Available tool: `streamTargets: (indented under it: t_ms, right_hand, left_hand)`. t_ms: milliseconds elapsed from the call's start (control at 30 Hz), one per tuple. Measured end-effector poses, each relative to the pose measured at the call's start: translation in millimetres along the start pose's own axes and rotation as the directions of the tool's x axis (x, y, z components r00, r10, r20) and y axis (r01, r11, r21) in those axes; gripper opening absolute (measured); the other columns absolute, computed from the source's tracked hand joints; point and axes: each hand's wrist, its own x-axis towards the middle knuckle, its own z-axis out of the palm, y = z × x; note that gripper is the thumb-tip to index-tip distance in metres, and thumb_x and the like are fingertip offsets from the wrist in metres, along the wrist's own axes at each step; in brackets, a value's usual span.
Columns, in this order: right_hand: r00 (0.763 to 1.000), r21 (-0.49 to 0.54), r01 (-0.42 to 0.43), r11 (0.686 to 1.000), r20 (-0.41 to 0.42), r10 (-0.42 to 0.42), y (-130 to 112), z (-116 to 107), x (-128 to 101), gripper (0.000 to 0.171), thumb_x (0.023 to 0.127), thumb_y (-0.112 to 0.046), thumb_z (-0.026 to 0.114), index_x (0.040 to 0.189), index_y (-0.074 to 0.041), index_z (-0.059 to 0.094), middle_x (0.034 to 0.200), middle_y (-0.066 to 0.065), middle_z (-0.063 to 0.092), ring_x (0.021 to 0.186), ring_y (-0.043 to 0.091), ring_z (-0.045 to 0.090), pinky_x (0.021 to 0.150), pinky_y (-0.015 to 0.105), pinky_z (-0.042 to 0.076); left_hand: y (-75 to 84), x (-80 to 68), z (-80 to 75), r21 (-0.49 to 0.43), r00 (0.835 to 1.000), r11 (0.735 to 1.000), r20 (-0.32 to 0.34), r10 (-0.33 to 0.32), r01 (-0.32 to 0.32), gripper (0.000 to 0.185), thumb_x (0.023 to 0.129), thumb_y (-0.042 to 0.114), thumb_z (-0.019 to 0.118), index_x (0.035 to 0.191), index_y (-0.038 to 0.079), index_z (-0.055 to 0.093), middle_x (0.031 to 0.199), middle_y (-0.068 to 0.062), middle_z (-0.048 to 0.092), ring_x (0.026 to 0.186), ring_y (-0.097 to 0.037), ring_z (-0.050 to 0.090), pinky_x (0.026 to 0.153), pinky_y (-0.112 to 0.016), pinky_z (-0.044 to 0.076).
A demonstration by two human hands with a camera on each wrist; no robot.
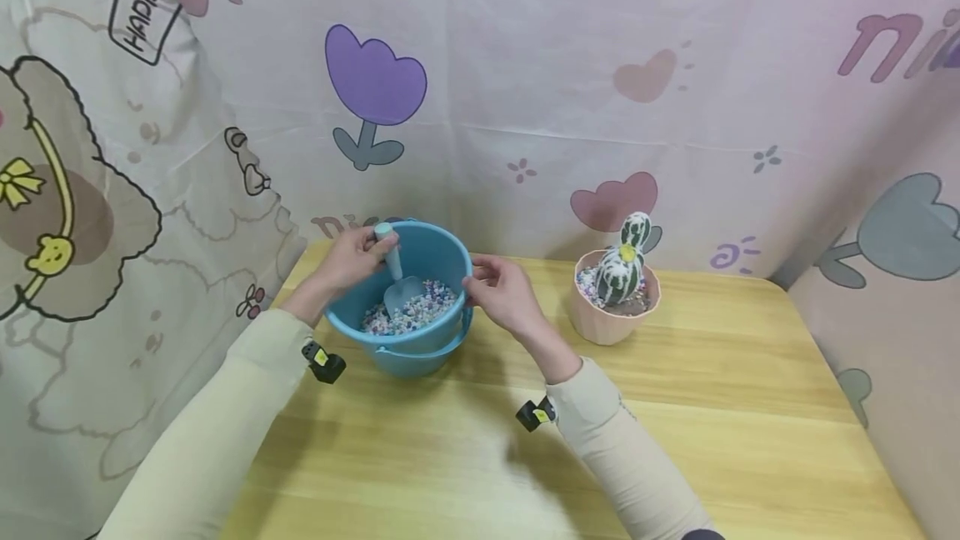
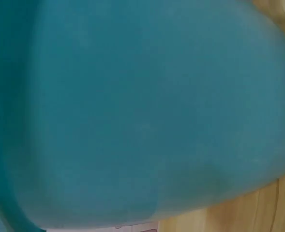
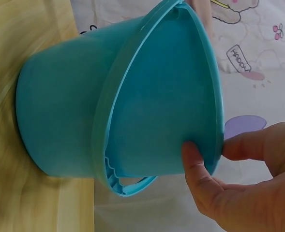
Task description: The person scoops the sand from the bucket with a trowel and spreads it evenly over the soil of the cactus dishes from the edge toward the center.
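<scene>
A blue bucket [image 1: 408,363] stands upright on the wooden table, its handle hanging down at the near side. Inside lie many small pastel pebbles [image 1: 420,311]. My left hand [image 1: 348,261] reaches over the bucket's left rim and grips the handle of a light-blue toy shovel [image 1: 394,261], whose blade rests among the pebbles. On the opposite side, my right hand [image 1: 506,294] pinches the rim; in the right wrist view a digit [image 3: 195,164] presses the outer wall just below it. The bucket's wall [image 2: 142,106] fills the left wrist view, hiding the left hand there.
To the right of the bucket stands a pink pot [image 1: 603,323] with a green-and-white cactus [image 1: 621,273] in similar pebbles. A printed curtain [image 1: 495,65] hangs behind and beside the table [image 1: 712,373].
</scene>
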Motion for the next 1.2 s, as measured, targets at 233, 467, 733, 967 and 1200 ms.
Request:
streamTargets:
  t_ms: [233,467,733,967,1200]
  right_hand:
    - [0.998,-0.071,0.063,0.996,0.028,-0.061,-2.1,-1.0,-1.6,0.041,0.101,-0.001,0.064,0.142,0.006,0.060,0.108,0.025,0.072,0.090,0.030,0.078,0.080,0.042,0.070]
    - [0.999,-0.072,0.046,0.996,0.020,-0.045,-1.6,-1.4,-1.4,0.042,0.101,-0.001,0.064,0.142,0.005,0.060,0.108,0.024,0.072,0.091,0.030,0.078,0.081,0.040,0.070]
    - [0.998,-0.058,0.063,0.996,0.031,-0.061,-1.3,-1.9,-2.0,0.041,0.101,-0.002,0.064,0.141,0.005,0.061,0.106,0.023,0.072,0.090,0.028,0.078,0.084,0.047,0.069]
    - [0.997,-0.079,0.063,0.995,0.041,-0.060,0.3,-2.6,-2.1,0.043,0.102,-0.004,0.063,0.144,0.004,0.059,0.109,0.023,0.071,0.091,0.029,0.078,0.078,0.034,0.070]
    - [0.999,-0.058,0.048,0.997,0.017,-0.047,-1.4,2.5,-5.7,0.044,0.103,-0.004,0.061,0.146,0.004,0.057,0.109,0.028,0.070,0.085,0.029,0.078,0.078,0.043,0.070]
  left_hand:
    - [-0.5,0.8,-14.7,-0.110,0.993,0.992,0.093,0.073,-0.062,0.046,0.114,0.025,0.048,0.140,-0.013,0.055,0.142,-0.034,0.060,0.141,-0.045,0.055,0.108,-0.044,0.056]
    - [7.1,1.7,-2.0,-0.030,0.998,0.999,0.053,0.026,-0.025,0.048,0.115,0.027,0.047,0.145,-0.010,0.050,0.142,-0.033,0.059,0.137,-0.046,0.057,0.117,-0.057,0.052]
    - [14.0,3.8,15.7,0.012,0.994,1.000,-0.106,0.014,-0.013,0.046,0.113,0.038,0.049,0.127,-0.004,0.062,0.131,-0.026,0.062,0.125,-0.039,0.055,0.115,-0.062,0.046]
    - [9.9,4.7,11.4,0.042,0.987,0.997,-0.146,0.066,-0.060,0.044,0.111,0.037,0.056,0.132,0.000,0.063,0.137,-0.024,0.065,0.136,-0.042,0.056,0.119,-0.064,0.045]
    - [3.8,4.5,11.9,0.141,0.996,0.990,-0.086,0.032,-0.020,0.045,0.110,0.042,0.054,0.120,0.000,0.067,0.121,-0.022,0.069,0.111,-0.035,0.059,0.099,-0.052,0.055]
